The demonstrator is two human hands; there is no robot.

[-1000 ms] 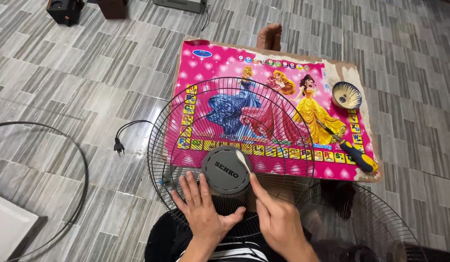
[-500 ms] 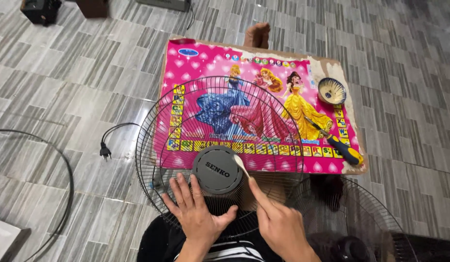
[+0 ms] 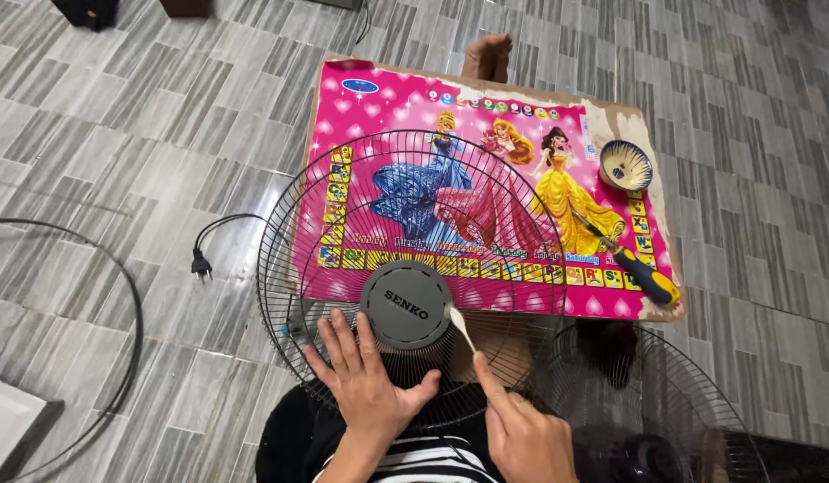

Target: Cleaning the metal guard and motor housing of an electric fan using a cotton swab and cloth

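The fan guard, a round cage of thin dark wire ribs that run out from a grey plastic cap to a hoop rim, lies over the person's lap with its far half reaching across the pink board. The left hand lies flat on the wire below the cap, fingers spread wide and pointing away, thumb stretched out under the cap's lower edge. The right hand has its fingers drawn together around a thin pale stick; the forefinger lies straight along it, and the stick's tip touches the wire just right of the cap. How the other fingers grip it cannot be told from this angle.

The board is flat and rectangular, printed glossy pink with cartoon figures in blue, pink and yellow gowns, its right edge worn down to bare brown. On its right side stand a small round bowl with a striped inside and, nearer the person, a screwdriver with a blue and yellow handle. A second wire guard, darker, lies on the floor to the right, just beside the first. A black plug with its cord lies left of the guard on the grey tiled floor. A bare foot shows beyond the board's far edge.
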